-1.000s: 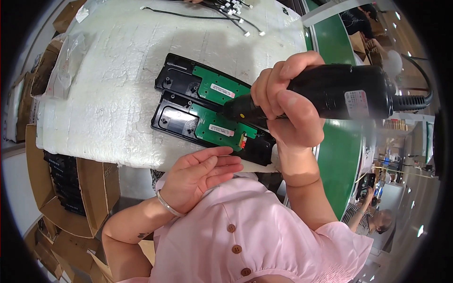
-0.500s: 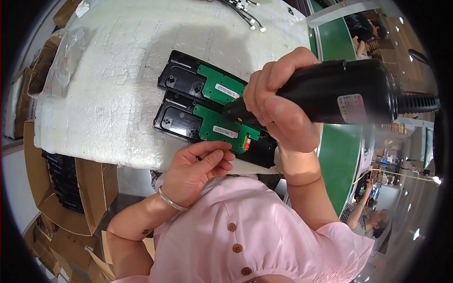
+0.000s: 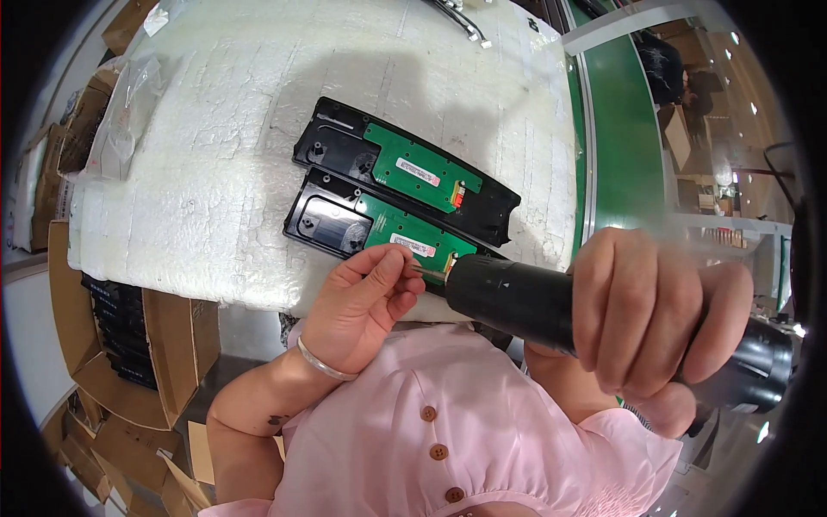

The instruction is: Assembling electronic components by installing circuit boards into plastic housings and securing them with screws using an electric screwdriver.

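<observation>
My right hand (image 3: 659,314) is wrapped round a black electric screwdriver (image 3: 508,297), held nearly level with its bit pointing left. The bit's tip meets the pinched fingertips of my left hand (image 3: 357,297); whatever small thing they hold is too small to make out. Both hands are over the near edge of the lower black plastic panel (image 3: 323,222), whose green circuit board (image 3: 388,215) is partly covered by my fingers and the tool. Just beyond it lies a matching black panel (image 3: 491,211) with its own green board (image 3: 405,146), white label and red-and-yellow connector.
White foam sheeting (image 3: 207,172) covers the table. Cables with white plugs (image 3: 465,26) lie at the far edge. A cardboard box (image 3: 177,345) of black parts stands at lower left, and a plastic bag (image 3: 129,112) at far left. A green surface (image 3: 624,129) runs along the right.
The screwdriver has come off the boards and swung toward me and right, its bit now at my left fingertips. My left hand has barely moved, still pinched.
</observation>
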